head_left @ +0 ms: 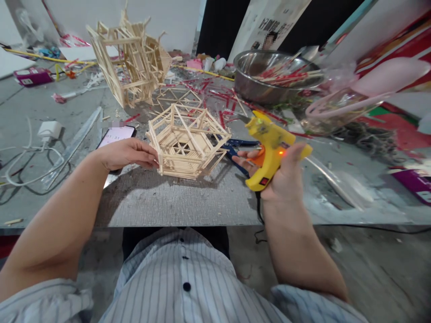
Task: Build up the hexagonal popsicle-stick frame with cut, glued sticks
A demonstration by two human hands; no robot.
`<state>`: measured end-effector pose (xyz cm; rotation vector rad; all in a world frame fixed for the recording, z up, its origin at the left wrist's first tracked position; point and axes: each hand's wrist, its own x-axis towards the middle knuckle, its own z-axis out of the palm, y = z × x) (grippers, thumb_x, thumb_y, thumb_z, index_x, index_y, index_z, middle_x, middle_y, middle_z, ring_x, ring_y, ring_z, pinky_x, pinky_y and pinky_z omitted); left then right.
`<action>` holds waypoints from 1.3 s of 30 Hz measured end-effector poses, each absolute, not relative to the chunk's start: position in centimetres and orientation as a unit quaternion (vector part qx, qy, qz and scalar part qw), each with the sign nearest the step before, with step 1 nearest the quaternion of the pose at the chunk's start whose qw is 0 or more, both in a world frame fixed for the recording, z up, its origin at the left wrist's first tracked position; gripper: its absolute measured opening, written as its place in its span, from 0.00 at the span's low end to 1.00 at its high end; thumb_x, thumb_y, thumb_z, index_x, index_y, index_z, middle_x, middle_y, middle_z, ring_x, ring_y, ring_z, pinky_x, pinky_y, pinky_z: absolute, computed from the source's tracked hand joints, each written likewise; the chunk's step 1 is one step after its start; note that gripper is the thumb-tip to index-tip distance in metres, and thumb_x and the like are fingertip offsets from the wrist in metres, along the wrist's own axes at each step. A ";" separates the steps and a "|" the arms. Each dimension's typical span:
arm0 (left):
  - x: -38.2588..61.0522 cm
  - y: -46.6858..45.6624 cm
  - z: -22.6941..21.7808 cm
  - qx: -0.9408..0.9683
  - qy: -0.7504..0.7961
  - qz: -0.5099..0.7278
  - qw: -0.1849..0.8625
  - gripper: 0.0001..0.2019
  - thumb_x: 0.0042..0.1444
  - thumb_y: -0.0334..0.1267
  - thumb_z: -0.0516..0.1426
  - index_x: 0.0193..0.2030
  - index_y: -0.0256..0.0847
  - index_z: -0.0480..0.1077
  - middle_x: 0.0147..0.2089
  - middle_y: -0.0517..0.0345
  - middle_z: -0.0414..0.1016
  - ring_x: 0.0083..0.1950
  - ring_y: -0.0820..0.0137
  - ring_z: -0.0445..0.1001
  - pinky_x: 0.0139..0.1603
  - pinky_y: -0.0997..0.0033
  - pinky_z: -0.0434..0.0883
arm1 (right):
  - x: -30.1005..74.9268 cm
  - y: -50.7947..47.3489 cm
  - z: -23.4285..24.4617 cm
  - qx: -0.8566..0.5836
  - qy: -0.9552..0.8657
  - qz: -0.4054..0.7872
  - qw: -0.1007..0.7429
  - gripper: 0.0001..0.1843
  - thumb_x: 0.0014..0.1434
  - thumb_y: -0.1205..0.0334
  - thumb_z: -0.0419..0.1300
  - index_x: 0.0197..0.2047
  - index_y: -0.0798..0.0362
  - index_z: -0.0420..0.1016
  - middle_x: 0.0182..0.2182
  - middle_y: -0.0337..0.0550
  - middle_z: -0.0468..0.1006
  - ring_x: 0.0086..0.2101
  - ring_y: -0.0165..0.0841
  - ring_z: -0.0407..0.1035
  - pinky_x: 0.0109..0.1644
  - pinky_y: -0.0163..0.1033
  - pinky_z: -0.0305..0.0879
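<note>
My right hand point(286, 177) is wrapped round a yellow hot glue gun point(269, 139), its nozzle pointing up and to the left and a red light glowing on its side. In front of me on the table stands a hexagonal frame point(188, 143) of thin wooden sticks. My left hand point(131, 152) has its fingers closed at the frame's left edge. Behind that hand lies a lit phone point(117, 134), partly covered. Blue-handled pliers point(232, 150) lie between the frame and the glue gun, partly hidden.
A taller stick structure point(131, 63) stands at the back left. At the back right is a steel bowl point(249, 83) of sticks and red wrappers. A white charger point(50, 131) with its cable lies left, a pink basket point(340, 112) right. Red wrapper scraps litter the middle.
</note>
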<state>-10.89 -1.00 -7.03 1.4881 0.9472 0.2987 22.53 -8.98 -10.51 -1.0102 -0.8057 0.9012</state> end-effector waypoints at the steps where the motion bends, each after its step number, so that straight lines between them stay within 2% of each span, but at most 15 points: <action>1: -10.9 -1.0 -7.0 0.651 0.413 0.127 0.624 0.08 0.48 0.40 0.66 0.34 0.40 0.82 0.39 0.51 0.85 0.39 0.70 0.80 0.45 0.73 0.75 | 22.7 -8.4 -10.6 -0.453 -0.359 0.427 0.695 0.35 0.33 0.24 0.68 0.30 0.46 0.73 0.23 0.42 0.75 0.37 0.49 0.78 0.44 0.61 0.75; 5: -10.9 -1.1 -6.8 0.655 0.419 0.121 0.618 0.08 0.48 0.41 0.66 0.33 0.41 0.83 0.40 0.50 0.85 0.40 0.67 0.80 0.45 0.71 0.75 | 23.0 -6.6 -10.6 -0.455 -0.358 0.473 0.664 0.33 0.39 0.24 0.62 0.32 0.44 0.67 0.26 0.41 0.75 0.41 0.48 0.77 0.45 0.61 0.74; 11: -10.8 -1.4 -6.5 0.663 0.411 0.107 0.616 0.10 0.47 0.42 0.67 0.36 0.43 0.84 0.42 0.50 0.85 0.42 0.65 0.80 0.45 0.72 0.74 | 22.6 -4.4 -10.2 -0.464 -0.458 0.424 0.629 0.33 0.48 0.20 0.47 0.34 0.43 0.62 0.26 0.40 0.75 0.39 0.43 0.76 0.42 0.55 0.73; 15: -10.5 -1.5 -6.4 0.677 0.380 0.078 0.625 0.13 0.48 0.41 0.66 0.42 0.46 0.83 0.48 0.52 0.84 0.50 0.63 0.80 0.49 0.71 0.73 | 22.4 -3.3 -9.9 -0.484 -0.450 0.423 0.620 0.34 0.43 0.20 0.51 0.35 0.42 0.62 0.27 0.39 0.76 0.40 0.42 0.76 0.42 0.52 0.72; 20: -9.7 -2.0 -6.7 0.712 0.335 0.070 0.613 0.19 0.52 0.41 0.65 0.52 0.50 0.79 0.58 0.54 0.80 0.62 0.62 0.75 0.57 0.71 0.70 | 22.6 -1.2 -9.5 -0.490 -0.465 0.441 0.591 0.38 0.35 0.16 0.53 0.33 0.41 0.61 0.26 0.37 0.77 0.38 0.42 0.76 0.42 0.50 0.72; 26: -8.1 -2.8 -8.0 0.722 0.305 0.062 0.618 0.24 0.57 0.47 0.62 0.61 0.49 0.73 0.66 0.52 0.72 0.66 0.65 0.71 0.62 0.69 0.67 | 22.7 1.9 -9.2 -0.489 -0.461 0.467 0.575 0.41 0.29 0.15 0.56 0.33 0.41 0.61 0.24 0.33 0.76 0.38 0.38 0.76 0.46 0.48 0.71; 29: -8.1 -3.0 -7.6 0.741 0.298 0.050 0.600 0.24 0.58 0.48 0.62 0.61 0.50 0.72 0.67 0.54 0.71 0.67 0.64 0.70 0.62 0.69 0.67 | 23.1 2.4 -8.9 -0.489 -0.452 0.481 0.571 0.38 0.38 0.17 0.53 0.33 0.43 0.61 0.26 0.34 0.77 0.40 0.36 0.77 0.46 0.46 0.72; 32: -9.2 -3.1 -6.0 0.732 0.323 0.050 0.598 0.20 0.57 0.49 0.62 0.55 0.48 0.77 0.62 0.53 0.76 0.61 0.62 0.75 0.58 0.69 0.71 | 24.2 2.4 -8.6 -0.481 -0.401 0.516 0.585 0.30 0.53 0.24 0.49 0.32 0.44 0.61 0.25 0.31 0.77 0.37 0.32 0.77 0.46 0.45 0.72; 35: -10.8 -2.7 -4.6 0.717 0.388 0.102 0.570 0.16 0.54 0.50 0.64 0.42 0.41 0.80 0.42 0.49 0.84 0.43 0.63 0.81 0.46 0.69 0.75 | 25.6 2.6 -8.5 -0.470 -0.359 0.528 0.609 0.25 0.63 0.33 0.43 0.32 0.45 0.64 0.24 0.28 0.76 0.31 0.28 0.75 0.47 0.45 0.72; 37: -11.4 -2.1 -4.6 0.700 0.453 0.187 0.520 0.13 0.53 0.48 0.63 0.37 0.40 0.78 0.33 0.52 0.81 0.34 0.68 0.77 0.37 0.71 0.73 | 26.5 2.9 -8.7 -0.492 -0.366 0.506 0.607 0.28 0.65 0.35 0.37 0.32 0.45 0.66 0.23 0.30 0.76 0.30 0.27 0.74 0.47 0.46 0.71; 39: -11.6 -1.3 -5.4 0.668 0.516 0.273 0.462 0.11 0.53 0.43 0.61 0.40 0.40 0.76 0.30 0.56 0.77 0.29 0.71 0.73 0.32 0.73 0.70 | 27.1 3.1 -9.2 -0.511 -0.375 0.490 0.598 0.30 0.63 0.32 0.38 0.32 0.45 0.67 0.23 0.32 0.77 0.31 0.28 0.75 0.48 0.48 0.71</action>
